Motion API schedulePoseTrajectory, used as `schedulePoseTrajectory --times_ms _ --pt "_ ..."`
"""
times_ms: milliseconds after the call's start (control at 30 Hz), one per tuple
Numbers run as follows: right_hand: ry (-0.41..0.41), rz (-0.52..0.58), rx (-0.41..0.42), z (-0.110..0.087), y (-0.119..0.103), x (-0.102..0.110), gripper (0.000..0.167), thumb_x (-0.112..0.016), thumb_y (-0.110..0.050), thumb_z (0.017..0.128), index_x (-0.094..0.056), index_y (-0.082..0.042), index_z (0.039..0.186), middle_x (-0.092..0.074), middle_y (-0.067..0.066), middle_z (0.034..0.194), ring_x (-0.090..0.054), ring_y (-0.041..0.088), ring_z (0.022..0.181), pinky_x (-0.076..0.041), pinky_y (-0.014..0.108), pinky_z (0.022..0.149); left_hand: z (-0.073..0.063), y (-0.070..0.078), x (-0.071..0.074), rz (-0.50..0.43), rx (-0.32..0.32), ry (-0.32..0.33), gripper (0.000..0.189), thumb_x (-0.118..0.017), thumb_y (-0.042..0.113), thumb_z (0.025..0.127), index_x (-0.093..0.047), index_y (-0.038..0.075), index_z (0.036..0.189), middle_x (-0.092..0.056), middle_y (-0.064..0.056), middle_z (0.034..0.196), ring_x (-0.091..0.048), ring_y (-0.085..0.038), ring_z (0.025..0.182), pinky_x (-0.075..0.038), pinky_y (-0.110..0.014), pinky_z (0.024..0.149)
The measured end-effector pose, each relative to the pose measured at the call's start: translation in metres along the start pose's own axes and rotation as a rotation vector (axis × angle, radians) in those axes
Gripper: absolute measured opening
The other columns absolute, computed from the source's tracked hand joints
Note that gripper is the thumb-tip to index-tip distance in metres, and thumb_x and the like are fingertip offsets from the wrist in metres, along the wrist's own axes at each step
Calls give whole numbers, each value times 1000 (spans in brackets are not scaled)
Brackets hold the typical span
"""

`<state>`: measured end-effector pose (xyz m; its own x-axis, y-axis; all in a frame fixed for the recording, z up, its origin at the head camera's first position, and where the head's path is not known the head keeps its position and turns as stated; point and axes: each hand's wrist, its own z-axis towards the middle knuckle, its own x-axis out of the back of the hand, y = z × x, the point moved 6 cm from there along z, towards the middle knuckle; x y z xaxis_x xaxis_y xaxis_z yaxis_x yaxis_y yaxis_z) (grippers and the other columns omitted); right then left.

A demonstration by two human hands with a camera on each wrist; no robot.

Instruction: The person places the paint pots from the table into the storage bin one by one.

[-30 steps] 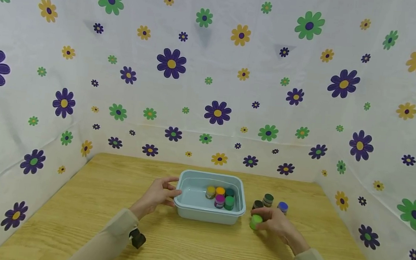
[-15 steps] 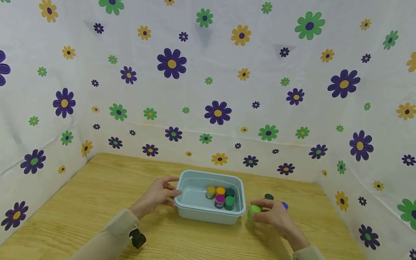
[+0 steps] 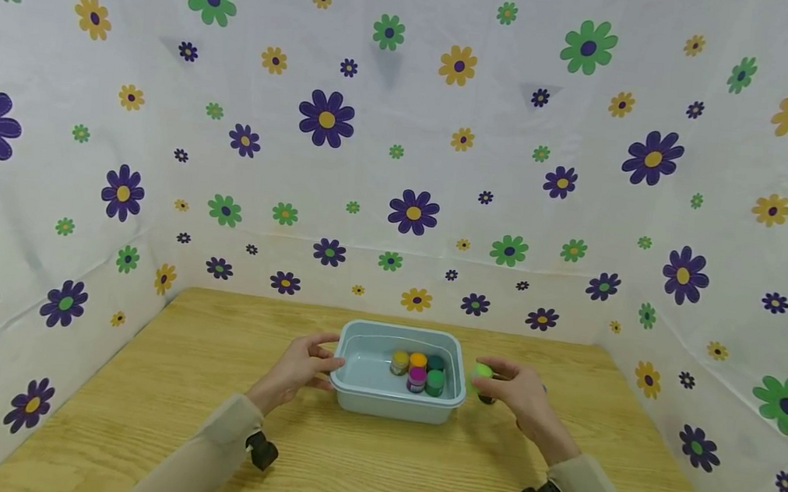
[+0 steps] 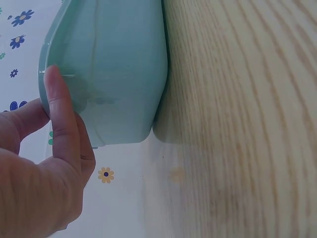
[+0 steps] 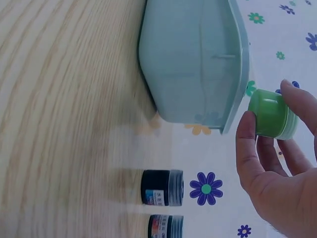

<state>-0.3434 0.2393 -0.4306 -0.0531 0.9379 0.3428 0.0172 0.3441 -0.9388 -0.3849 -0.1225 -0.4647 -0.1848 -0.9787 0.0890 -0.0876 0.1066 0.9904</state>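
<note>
right hand (image 3: 522,394) pinches green jar (image 5: 269,114) just right of tub (image 3: 394,408); likely light, rigid, slick, best held round sides. left hand (image 3: 295,366), unclenched, touches tub.

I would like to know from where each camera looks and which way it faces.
Head: worn on the head, facing forward and down at the table, tub and flowered cloth; the left hand, right hand and sleeves show.
Left wrist: worn there, facing the tub's left end; the left hand shows, touching it.
Right wrist: worn there, facing the tub's right end and two dark jars; the right hand shows, holding a green jar.
Shared: the tub's outside shows in both wrist views.
</note>
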Motion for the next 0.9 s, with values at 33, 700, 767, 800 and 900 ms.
schedulePoseTrajectory --times_ms 33,700,767,800,900 --pt "-1 5 3 1 -1 -1 57 -77 -27 86 -58 -5 134 -56 20 138 -65 17 101 -55 36 92 0 0 0 -3 0 -1 59 -71 7 89 -48 8 143 -56 -17 106 -65 -21 79 -63 -35 61" --pt "-72 66 48 21 -27 -45 52 -78 -24 85 -62 -4 130 -59 12 135 -57 25 116 -49 45 105 2 1 0 -27 -1 8 58 -72 7 88 -51 8 141 -53 -14 102 -66 -26 85 -63 -34 61" --pt "-76 48 49 23 -28 -51 50 -79 -23 84 -64 -5 128 -62 10 130 -58 22 111 -50 43 103 1 0 0 -21 2 5 58 -72 7 88 -50 8 141 -53 -14 102 -66 -27 87 -63 -35 61" --pt "-77 37 52 24 -29 -53 49 -80 -23 83 -65 -5 126 -64 9 127 -59 21 108 -51 42 102 1 -1 0 -20 5 4 58 -72 7 88 -50 9 142 -53 -14 103 -66 -28 87 -63 -35 61" --pt "-83 1 63 27 -33 -60 45 -81 -23 82 -68 -8 122 -68 6 118 -60 19 101 -52 38 98 0 -1 0 -14 12 6 57 -72 8 89 -50 10 142 -53 -15 104 -66 -28 89 -63 -35 63"
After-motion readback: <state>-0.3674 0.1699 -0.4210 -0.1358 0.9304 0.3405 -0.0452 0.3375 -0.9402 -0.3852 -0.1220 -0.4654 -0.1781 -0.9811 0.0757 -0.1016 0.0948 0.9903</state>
